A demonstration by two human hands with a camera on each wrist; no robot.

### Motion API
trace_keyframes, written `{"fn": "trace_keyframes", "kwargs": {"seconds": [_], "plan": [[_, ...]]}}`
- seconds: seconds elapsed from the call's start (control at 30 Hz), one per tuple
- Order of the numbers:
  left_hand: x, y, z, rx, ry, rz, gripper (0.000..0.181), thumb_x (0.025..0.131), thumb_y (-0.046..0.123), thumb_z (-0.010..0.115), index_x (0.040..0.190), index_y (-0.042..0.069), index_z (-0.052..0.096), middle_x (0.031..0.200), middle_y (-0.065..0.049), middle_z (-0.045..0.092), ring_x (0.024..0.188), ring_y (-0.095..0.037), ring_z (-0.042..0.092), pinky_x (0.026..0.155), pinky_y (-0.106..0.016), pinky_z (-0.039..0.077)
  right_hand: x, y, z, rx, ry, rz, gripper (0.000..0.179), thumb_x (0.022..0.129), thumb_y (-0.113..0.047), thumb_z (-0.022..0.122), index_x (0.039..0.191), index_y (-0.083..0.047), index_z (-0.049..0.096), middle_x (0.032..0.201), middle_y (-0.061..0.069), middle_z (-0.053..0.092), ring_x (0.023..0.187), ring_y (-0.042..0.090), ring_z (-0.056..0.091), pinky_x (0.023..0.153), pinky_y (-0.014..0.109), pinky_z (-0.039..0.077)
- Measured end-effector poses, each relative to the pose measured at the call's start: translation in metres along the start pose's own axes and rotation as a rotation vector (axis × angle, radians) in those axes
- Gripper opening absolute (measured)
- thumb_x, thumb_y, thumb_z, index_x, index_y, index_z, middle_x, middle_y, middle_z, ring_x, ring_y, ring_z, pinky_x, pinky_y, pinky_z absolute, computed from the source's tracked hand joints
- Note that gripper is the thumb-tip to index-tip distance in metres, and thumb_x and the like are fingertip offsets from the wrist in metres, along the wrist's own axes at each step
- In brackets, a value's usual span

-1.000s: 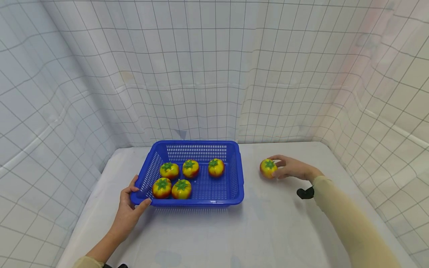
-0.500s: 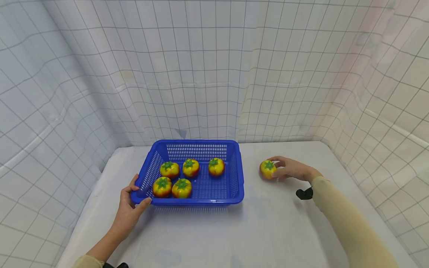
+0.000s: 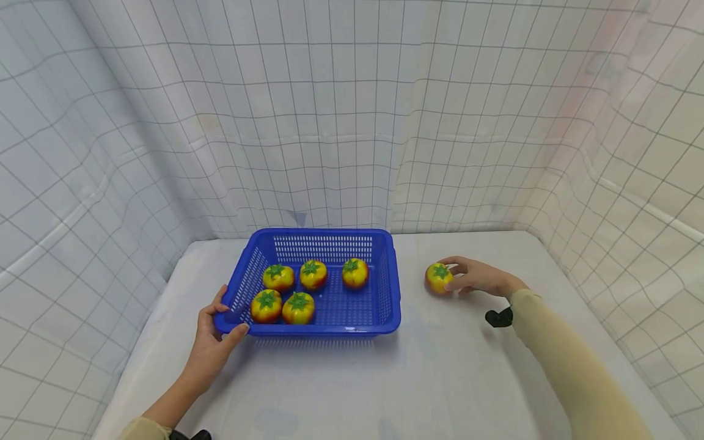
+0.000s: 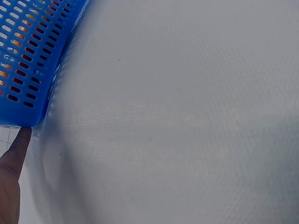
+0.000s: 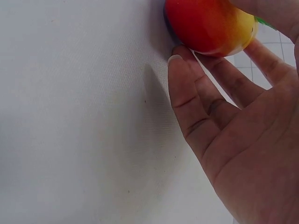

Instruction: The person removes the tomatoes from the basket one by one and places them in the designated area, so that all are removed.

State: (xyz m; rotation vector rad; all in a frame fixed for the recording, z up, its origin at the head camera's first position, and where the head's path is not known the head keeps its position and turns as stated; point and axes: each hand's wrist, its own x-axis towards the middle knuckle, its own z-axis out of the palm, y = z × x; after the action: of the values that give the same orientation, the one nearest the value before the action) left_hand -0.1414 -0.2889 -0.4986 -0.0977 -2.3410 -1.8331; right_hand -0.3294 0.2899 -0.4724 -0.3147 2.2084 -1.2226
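A blue plastic basket stands on the white-covered table, with several yellow-and-red tomatoes, shiny and green-topped, inside. One of these tomatoes sits apart toward the basket's right side. My left hand holds the basket's near left corner, thumb on the front rim and fingers at the left side. To the right of the basket, my right hand grips another tomato between thumb and fingers, close over the table. In the right wrist view, the tomato's red side shows, with the thumb across its top and fingers beneath.
White cloth walls with a grey grid surround the table at the back and both sides. The white tabletop extends in front of the basket. A black strap part hangs at the right wrist.
The right hand and its tomato have shifted very slightly left and down. The left hand keeps its hold on the basket corner, and the basket stays in place.
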Motion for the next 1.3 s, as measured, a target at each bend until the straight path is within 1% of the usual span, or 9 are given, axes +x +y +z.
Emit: {"fn": "trace_keyframes", "kwargs": {"seconds": [0.37, 0.63, 0.77, 0.93, 1.3], "plan": [[0.0011, -0.0025, 0.0002, -0.01, 0.0, 0.013, 0.045, 0.104, 0.005, 0.059, 0.128, 0.017, 0.023, 0.172, 0.0, 0.002, 0.155, -0.033, 0.006, 0.1, -0.004, 0.034, -0.0028, -0.0022, 0.001, -0.027, -0.002, 0.016, 0.075, 0.09, -0.033, 0.078, 0.153, -0.018, 0.041, 0.152, 0.021, 0.042, 0.12, 0.029, 0.056, 0.096, 0.039, 0.052], [0.0005, -0.0012, 0.0006, -0.002, 0.001, 0.003, 0.045, 0.104, 0.006, 0.059, 0.129, 0.016, 0.023, 0.172, 0.001, 0.002, 0.155, -0.035, 0.007, 0.099, -0.004, 0.034, -0.0018, -0.0022, 0.0023, -0.042, 0.007, 0.031, 0.076, 0.089, -0.036, 0.078, 0.153, -0.018, 0.04, 0.152, 0.021, 0.041, 0.119, 0.028, 0.056, 0.097, 0.04, 0.052], [0.0002, -0.0008, 0.0005, 0.002, 0.002, 0.004, 0.046, 0.104, 0.006, 0.059, 0.13, 0.016, 0.022, 0.172, 0.001, 0.002, 0.155, -0.035, 0.007, 0.099, -0.004, 0.034, -0.0017, -0.0018, 0.0018, -0.047, 0.005, 0.027, 0.078, 0.089, -0.037, 0.077, 0.154, -0.019, 0.039, 0.152, 0.021, 0.041, 0.121, 0.028, 0.055, 0.099, 0.04, 0.052], [0.0001, -0.0002, 0.0002, 0.003, 0.003, 0.01, 0.046, 0.104, 0.006, 0.059, 0.13, 0.014, 0.022, 0.172, 0.001, 0.002, 0.155, -0.034, 0.005, 0.1, -0.004, 0.033, -0.0013, -0.0018, 0.0015, -0.049, 0.006, 0.021, 0.08, 0.09, -0.035, 0.076, 0.156, -0.018, 0.036, 0.153, 0.022, 0.04, 0.121, 0.028, 0.056, 0.099, 0.041, 0.052], [0.0007, -0.0012, 0.0004, 0.001, 0.005, 0.011, 0.046, 0.104, 0.006, 0.059, 0.13, 0.015, 0.023, 0.172, 0.001, 0.002, 0.155, -0.034, 0.006, 0.1, -0.004, 0.034, -0.003, -0.0025, 0.0008, -0.052, 0.004, 0.022, 0.081, 0.09, -0.035, 0.077, 0.158, -0.019, 0.035, 0.155, 0.023, 0.038, 0.12, 0.028, 0.058, 0.099, 0.041, 0.052]]}}
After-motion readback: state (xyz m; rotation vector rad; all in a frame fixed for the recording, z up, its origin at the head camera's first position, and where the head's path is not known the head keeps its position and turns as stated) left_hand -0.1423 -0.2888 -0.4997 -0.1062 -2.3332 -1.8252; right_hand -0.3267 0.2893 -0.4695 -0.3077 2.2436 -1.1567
